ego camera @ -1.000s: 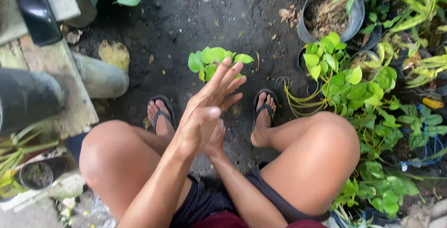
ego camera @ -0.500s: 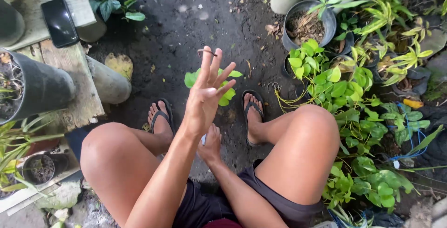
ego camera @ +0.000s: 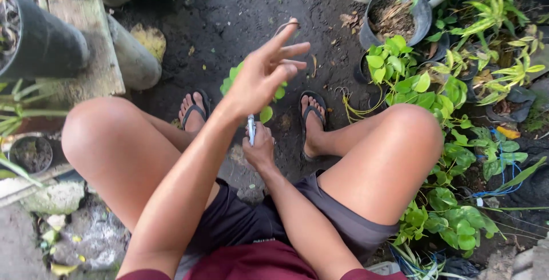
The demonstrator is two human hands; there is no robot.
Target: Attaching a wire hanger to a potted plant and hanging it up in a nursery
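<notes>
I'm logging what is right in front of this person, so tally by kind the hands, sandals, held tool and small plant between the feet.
hands: 2 (left hand raised, open; right hand gripping)
sandals: 2
slim pale tool: 1
small leafy plant: 1
Total: 6

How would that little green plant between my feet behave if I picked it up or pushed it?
The small leafy plant looks soft-stemmed, so it would likely flop and bend rather than hold stiff. Its broad thin leaves suggest it is light and easily bruised. The left hand hides its base, so whether it would tip or stay rooted is unclear.
</notes>
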